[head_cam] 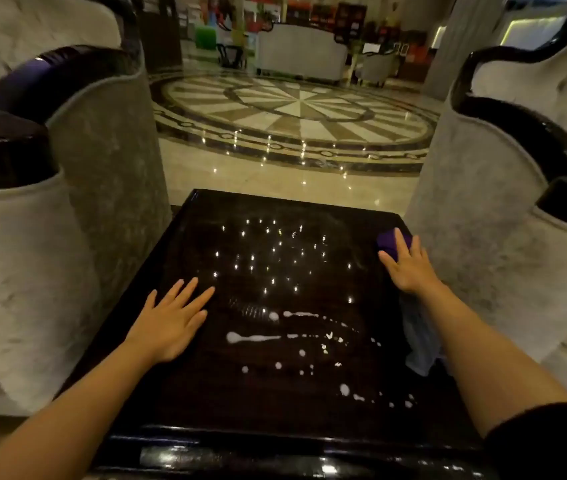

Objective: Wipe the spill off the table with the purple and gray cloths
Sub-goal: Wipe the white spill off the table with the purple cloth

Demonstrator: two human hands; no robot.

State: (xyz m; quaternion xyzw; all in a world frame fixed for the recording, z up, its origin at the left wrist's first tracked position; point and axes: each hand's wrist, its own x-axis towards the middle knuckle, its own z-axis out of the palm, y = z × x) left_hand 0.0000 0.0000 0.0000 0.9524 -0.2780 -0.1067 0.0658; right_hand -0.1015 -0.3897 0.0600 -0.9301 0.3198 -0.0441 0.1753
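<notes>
Left hand (167, 323) flat beside the spill (292, 337), fingers apart; right hand (410, 268) spread on purple cloth (391, 242) beyond it.

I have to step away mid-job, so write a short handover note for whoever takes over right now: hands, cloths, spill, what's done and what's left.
Left hand: open, flat on the dark table, holding nothing.
Right hand: open, fingers spread on the purple cloth near the table's far right edge; not gripped yet.
Gray cloth: lies along the right edge under the right forearm, partly hanging off.
Spill: white streaks and drops across the near-centre and near-right of the table, none wiped.
Done: nothing visibly.
Left: take up the purple cloth, wipe the streaks, then follow with the gray.
</notes>
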